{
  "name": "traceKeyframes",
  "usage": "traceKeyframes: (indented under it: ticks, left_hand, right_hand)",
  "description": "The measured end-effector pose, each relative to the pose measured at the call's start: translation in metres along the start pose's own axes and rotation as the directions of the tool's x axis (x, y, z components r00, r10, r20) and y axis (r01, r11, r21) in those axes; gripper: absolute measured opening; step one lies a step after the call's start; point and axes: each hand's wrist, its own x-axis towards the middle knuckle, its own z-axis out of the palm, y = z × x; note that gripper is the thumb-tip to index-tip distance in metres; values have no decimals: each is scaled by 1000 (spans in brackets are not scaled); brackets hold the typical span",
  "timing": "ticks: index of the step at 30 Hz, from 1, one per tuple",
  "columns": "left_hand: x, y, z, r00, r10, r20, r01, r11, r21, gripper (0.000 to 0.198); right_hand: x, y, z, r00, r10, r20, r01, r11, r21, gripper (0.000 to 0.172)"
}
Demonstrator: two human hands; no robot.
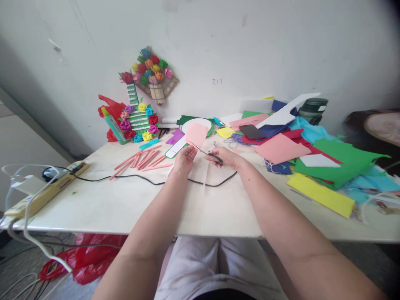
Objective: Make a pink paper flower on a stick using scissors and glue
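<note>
My left hand [185,158] pinches the lower edge of a piece of pink paper [197,133], which stands up in front of its fingertips. My right hand [225,157] is closed around the dark handles of a pair of scissors [203,151]. The blades point left, across the bottom of the paper, close to my left fingers; whether they are cutting into it I cannot tell. Behind the paper lies a white, green-edged guitar-shaped cutout [176,146]. Several rolled pink paper sticks [146,160] lie loose to the left of my left hand.
A black cable [215,185] crosses the table below my hands from a power strip [59,187] at the left. A glue bottle [115,128] and flower-decorated paper guitar [139,118] stand at the back left. Coloured sheets, a phone [251,132] and a dark flask [312,109] crowd the right.
</note>
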Motion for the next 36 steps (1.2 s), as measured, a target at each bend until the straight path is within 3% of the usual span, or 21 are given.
traceKeyframes:
  ticks: [36]
  left_hand:
    - [-4,2,3,1000,11,-18,-11,1000,-3,14]
  right_hand:
    - [-1,-5,4,1000,-17,-20,17,1000,0,25]
